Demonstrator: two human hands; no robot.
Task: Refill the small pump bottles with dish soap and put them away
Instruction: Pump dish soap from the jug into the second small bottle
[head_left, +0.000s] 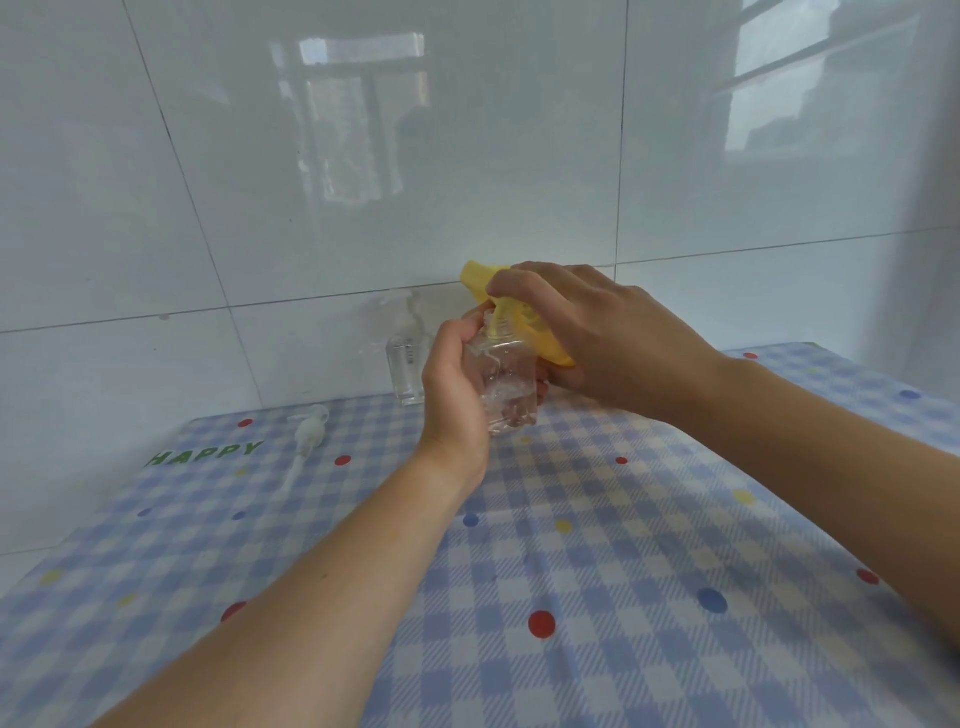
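We see the left grip (454, 384), a bare hand, closed round a small clear bottle (508, 387). The fingers curl round the bottle's far side and the thumb lies near its neck. The bottle is held just above the table (597, 545), near the back edge, roughly upright and leaning a little. Its neck is open, with no pump on it. There is some clear liquid in the lower part, but we cannot tell how much.

The right grip (597, 332) comes in from the right and is closed on a yellow funnel (480, 278). Its fingers curl over the funnel's top. The funnel is tilted, and its narrow spout sits in the bottle's neck.

Behind the hands, 1 more clear bottle (406, 369) stands upright at the foot of the tiled wall (311, 156), with its pump on. It is partly hidden by the left grip.

To the left, well apart from the hands, 1 loose white pump (310, 423) lies on its side on the table. Its thin tube points toward us.

The table wears a blue and white checked cloth with red, blue and yellow dots. The green word HAPPY is printed on it near the loose pump.
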